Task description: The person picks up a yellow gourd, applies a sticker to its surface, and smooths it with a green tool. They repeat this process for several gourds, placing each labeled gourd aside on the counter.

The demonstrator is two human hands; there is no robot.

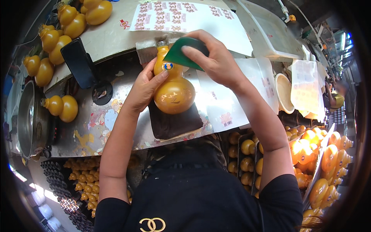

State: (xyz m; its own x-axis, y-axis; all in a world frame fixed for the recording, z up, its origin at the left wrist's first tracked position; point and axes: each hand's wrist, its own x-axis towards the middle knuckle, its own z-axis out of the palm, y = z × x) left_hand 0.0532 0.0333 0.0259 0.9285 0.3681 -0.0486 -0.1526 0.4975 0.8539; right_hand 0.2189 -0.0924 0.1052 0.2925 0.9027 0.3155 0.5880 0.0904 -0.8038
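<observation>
Holding a gourd-shaped amber bottle [174, 87] by its narrow waist, the left hand [145, 87] wraps its fingers around the left side, with the thumb lying across the front just below a small round sticker [167, 66]. The bottle lies on a dark brown cloth pad [174, 121] on the counter [112, 38], its capped neck pointing away from the person and its round belly toward them. The right hand [216, 60] is closed on a green plastic scraper [181, 54], fingers on top, and presses the scraper's edge against the upper bulb of the bottle, just right of the sticker.

Beyond the bottle, a white sheet of red stickers [181, 17] lies flat on the counter. Right of the bottle, more white backing sheets [228, 104] overlap one another, and past them a shallow cream bowl [284, 92] stands tilted. Left of the bottle, a black phone [79, 62] leans on a round black stand, and several more amber gourd bottles [62, 106] lie on their sides along the counter's left edge, next to a steel pot [29, 120]. Below the counter on the right of the bottle, trays hold many more of the same bottles [320, 154]; to its lower left, rows of small ones [87, 181] stand packed together.
</observation>
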